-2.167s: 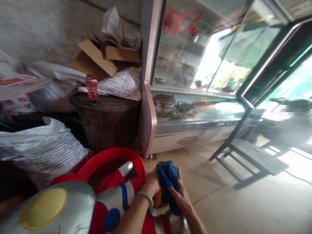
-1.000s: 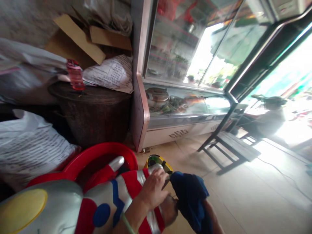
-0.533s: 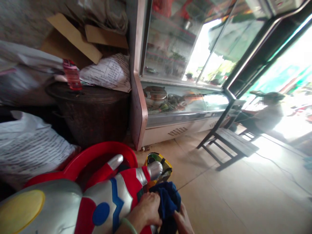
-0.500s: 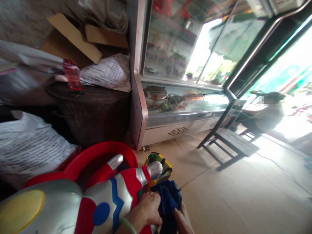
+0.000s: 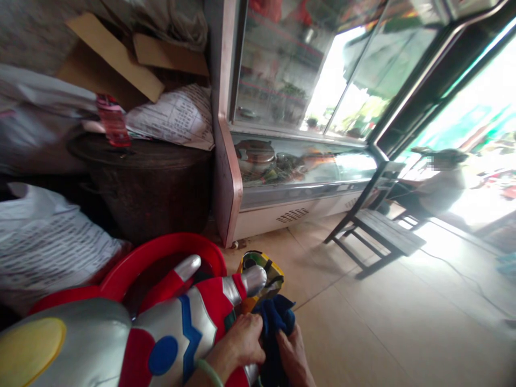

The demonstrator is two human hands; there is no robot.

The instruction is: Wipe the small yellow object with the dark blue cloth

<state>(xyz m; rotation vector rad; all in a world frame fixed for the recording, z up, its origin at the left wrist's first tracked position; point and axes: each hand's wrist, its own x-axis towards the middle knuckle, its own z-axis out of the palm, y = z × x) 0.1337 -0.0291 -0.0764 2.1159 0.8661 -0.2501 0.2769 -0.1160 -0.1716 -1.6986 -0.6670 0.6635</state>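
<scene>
A dark blue cloth (image 5: 277,318) is bunched between my hands at the bottom of the view. My left hand (image 5: 246,336), with a pale green bangle on its wrist, is closed on the cloth's left side. On the other side my right hand (image 5: 293,349) grips it, thumb uppermost. Under my left forearm lies a large stuffed toy figure (image 5: 161,322) in silver and red with blue patches. One silver limb of the toy points at a yellow and black bag (image 5: 264,269) just beyond the cloth. The cloth's lower part is dark and runs out of the frame.
A red basin (image 5: 161,247) sits behind the toy. Beyond it are a dark barrel (image 5: 153,188) with a pink bottle (image 5: 113,121) on top, and a white printed sack (image 5: 52,247). A glass display cabinet (image 5: 282,199) stands ahead. A wooden chair (image 5: 387,231) and a seated person (image 5: 441,185) are at right.
My right hand has moved slightly left and up along the cloth, which is now gathered more narrowly. My left hand keeps its grip. The whole view has shifted a little.
</scene>
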